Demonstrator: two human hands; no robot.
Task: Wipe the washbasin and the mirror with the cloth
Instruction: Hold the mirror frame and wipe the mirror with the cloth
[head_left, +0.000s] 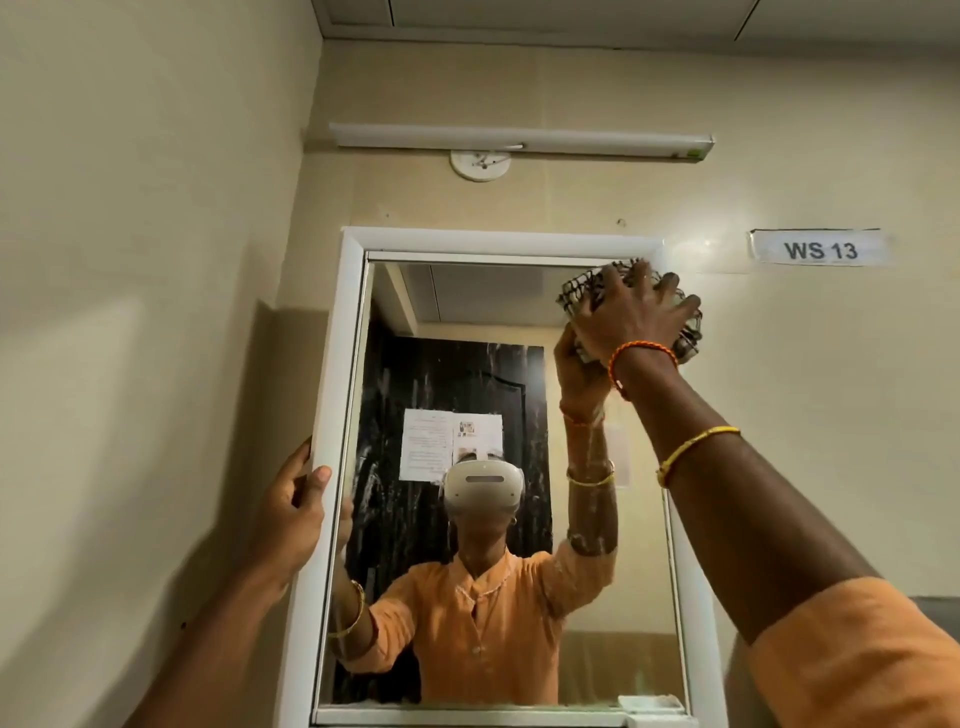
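Observation:
A white-framed mirror (483, 322) hangs on the beige wall straight ahead. My right hand (631, 314) is raised to the glass's top right corner, pressing a bunched checked cloth (579, 293) flat against it. My left hand (291, 512) grips the left side of the mirror frame (332, 395), fingers curled round its edge. The glass reflects a person in an orange top with both arms up. The washbasin is out of view.
A tube light (519, 139) and a round ceiling rose (480, 165) sit on the wall above the mirror. A label reading WS 13 (820, 249) is stuck at upper right. The left wall meets the mirror wall close to the frame.

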